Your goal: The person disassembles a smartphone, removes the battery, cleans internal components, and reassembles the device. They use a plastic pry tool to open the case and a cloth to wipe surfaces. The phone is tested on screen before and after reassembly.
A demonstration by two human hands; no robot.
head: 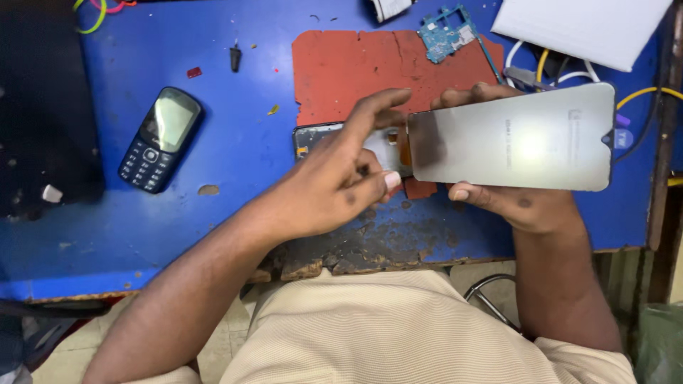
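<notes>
The right hand (516, 203) clamps a detached phone display panel (512, 139), thumb on its near edge and fingertips curling over the far edge, holding it flat above the blue worktable (235, 149). The panel's glass catches a bright glare (a notch shows at its right end). The left hand (341, 178) has its fingers pinched together at the panel's left edge, where an orange flex strip (404, 146) joins it; the index finger stretches out over the red mat (356, 67). Under that hand lies an opened phone frame (313, 139), partly hidden. A black keypad phone (160, 139) rests well apart to the left, and a blue circuit board (447, 32) sits at the mat's far edge. No container is in view.
</notes>
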